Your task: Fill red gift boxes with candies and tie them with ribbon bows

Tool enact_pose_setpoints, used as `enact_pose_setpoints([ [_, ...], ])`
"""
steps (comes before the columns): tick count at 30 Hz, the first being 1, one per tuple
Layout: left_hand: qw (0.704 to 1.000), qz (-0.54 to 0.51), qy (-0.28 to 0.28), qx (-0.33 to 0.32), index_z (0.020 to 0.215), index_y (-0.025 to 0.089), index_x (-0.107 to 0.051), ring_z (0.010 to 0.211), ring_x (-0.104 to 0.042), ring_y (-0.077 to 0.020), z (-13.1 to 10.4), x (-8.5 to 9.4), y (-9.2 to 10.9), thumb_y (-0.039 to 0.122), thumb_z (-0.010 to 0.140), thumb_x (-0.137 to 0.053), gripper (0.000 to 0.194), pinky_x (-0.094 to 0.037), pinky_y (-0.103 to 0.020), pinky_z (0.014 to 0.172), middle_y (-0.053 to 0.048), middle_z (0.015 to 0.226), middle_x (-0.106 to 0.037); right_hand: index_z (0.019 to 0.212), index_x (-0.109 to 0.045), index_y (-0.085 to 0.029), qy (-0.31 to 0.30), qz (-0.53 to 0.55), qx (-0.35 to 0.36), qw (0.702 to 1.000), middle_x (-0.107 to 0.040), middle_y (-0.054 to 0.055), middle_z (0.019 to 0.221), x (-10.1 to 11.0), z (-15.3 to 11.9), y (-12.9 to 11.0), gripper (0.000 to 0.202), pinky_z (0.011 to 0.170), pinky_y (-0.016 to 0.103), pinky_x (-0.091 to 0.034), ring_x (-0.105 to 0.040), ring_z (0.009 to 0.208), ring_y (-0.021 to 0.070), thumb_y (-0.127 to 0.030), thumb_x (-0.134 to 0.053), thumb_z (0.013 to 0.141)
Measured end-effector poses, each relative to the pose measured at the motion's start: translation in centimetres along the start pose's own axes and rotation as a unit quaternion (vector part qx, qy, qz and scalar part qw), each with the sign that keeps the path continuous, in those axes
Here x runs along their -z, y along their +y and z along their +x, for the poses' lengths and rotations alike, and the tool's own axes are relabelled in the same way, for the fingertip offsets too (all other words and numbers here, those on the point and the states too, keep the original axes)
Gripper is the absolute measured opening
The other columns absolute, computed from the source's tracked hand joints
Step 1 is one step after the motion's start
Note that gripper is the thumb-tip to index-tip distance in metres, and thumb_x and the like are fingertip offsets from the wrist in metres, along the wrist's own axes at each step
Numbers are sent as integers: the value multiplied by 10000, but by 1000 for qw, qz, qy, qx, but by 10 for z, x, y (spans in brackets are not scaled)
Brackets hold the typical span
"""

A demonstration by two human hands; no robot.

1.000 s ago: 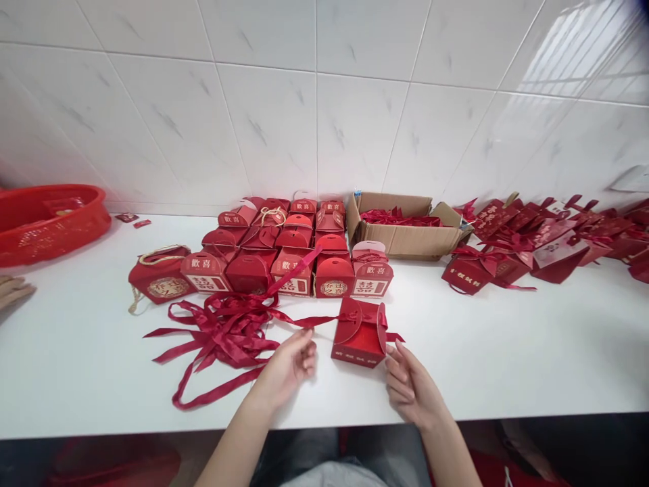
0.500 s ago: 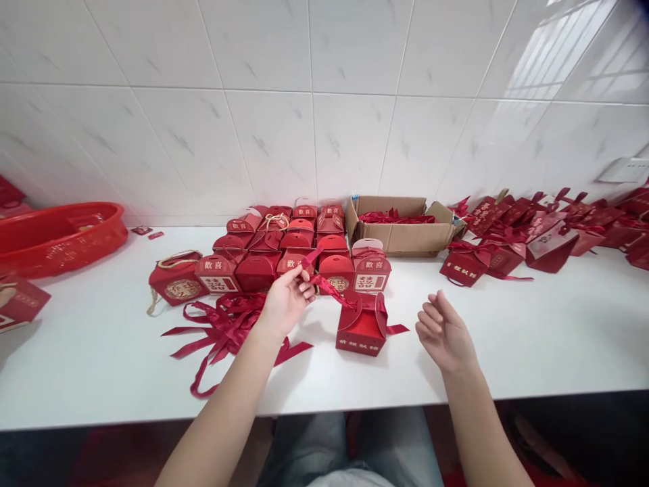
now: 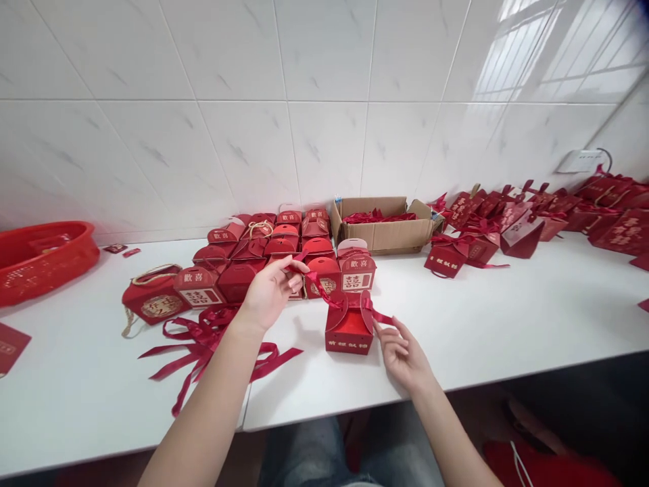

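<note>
A small red gift box (image 3: pixel 349 330) with gold characters stands upright near the table's front edge, a dark red ribbon (image 3: pixel 324 292) threaded through its top. My left hand (image 3: pixel 274 287) pinches the ribbon's left end, raised above and left of the box. At the box's right side, my right hand (image 3: pixel 401 345) has its fingers closed around the ribbon's short right end. Loose red ribbons (image 3: pixel 195 352) lie in a tangled heap on the white table (image 3: pixel 436 331), partly under my left forearm.
Rows of red boxes (image 3: pixel 241 277) stand behind my left hand. A cardboard box (image 3: pixel 390 237) of ribbons is by the wall. Ribboned red boxes (image 3: pixel 449 256) crowd the right. A red plastic basket (image 3: pixel 48 260) sits far left.
My right hand has moved left to the box and taken hold of the ribbon's right end. My left hand still holds the other end. The view has turned slightly right.
</note>
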State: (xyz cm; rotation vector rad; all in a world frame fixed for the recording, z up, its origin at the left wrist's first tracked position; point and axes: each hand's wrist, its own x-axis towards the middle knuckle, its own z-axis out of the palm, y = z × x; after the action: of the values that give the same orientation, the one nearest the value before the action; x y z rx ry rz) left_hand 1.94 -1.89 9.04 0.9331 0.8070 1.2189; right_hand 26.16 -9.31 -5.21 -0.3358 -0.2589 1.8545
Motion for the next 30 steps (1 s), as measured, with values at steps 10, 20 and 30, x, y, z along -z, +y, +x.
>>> enact_pose_setpoints([
  [10, 996, 64, -49, -25, 689, 115, -674, 549, -383, -120, -7, -4, 3, 235, 820, -416, 313, -365, -252, 556, -51, 619, -509, 689, -541, -176, 53, -73, 95, 991, -434, -70, 572, -31, 27, -24, 190, 356, 107, -358, -393, 441, 33, -228, -698, 783],
  [20, 946, 292, 83, -115, 783, 166, -727, 605, -477, -141, -29, 15, -15, 359, 811, -514, 289, -386, -217, 578, -24, 606, -552, 729, -666, -166, 138, -305, 364, 869, -596, -6, 662, -66, 4, -57, 204, 488, 214, -396, -514, 558, 78, -349, -757, 721],
  [30, 957, 237, 116, -117, 628, 171, -595, 595, -490, -99, -29, 30, -1, 343, 738, -678, 220, -424, -198, 615, 19, 605, -554, 792, -712, -173, 155, -429, 436, 776, -581, -7, 641, -80, 0, -83, 187, 556, 242, -410, -508, 596, 99, -337, -762, 717],
])
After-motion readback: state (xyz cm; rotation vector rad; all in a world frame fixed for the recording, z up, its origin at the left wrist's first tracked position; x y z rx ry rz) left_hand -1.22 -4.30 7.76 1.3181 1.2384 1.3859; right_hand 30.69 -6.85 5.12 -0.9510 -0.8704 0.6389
